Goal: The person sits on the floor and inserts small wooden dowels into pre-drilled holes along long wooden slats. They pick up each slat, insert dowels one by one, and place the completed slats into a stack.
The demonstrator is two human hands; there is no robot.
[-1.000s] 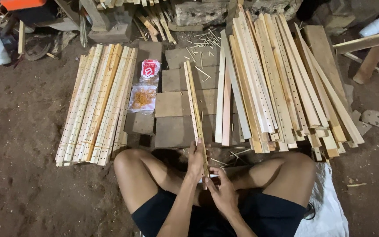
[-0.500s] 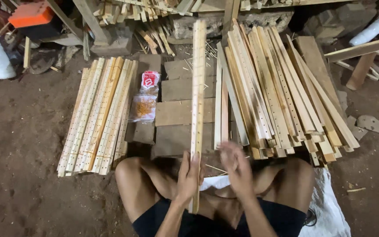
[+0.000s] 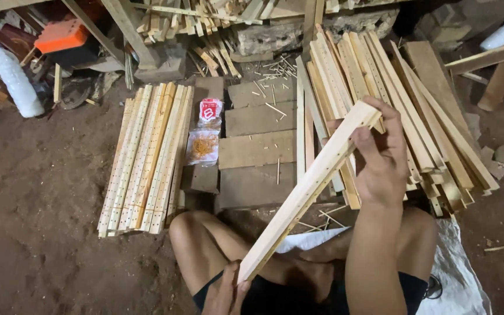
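Note:
I sit cross-legged on the dirt floor. A long pale wooden slat (image 3: pixel 304 195) with a row of small holes runs tilted from low centre up to the right. My left hand (image 3: pixel 228 290) grips its near end at the bottom of the view. My right hand (image 3: pixel 380 154) holds its far end, fingers wrapped over the top. Behind the right hand lies a big heap of plain slats (image 3: pixel 392 99). A neat stack of drilled slats (image 3: pixel 147 157) lies on the left.
Flat boards (image 3: pixel 258 149) lie in front of my knees, with thin wooden pegs scattered on them. Two small plastic packets (image 3: pixel 204 137) sit beside them. A white bottle (image 3: pixel 16 81) stands at far left, an orange object (image 3: pixel 62 35) behind it. White sacking (image 3: pixel 462 268) lies under my right leg.
The slat stood pointing straight away in my left hand; now it is tilted to the right and my right hand has taken hold of its far end.

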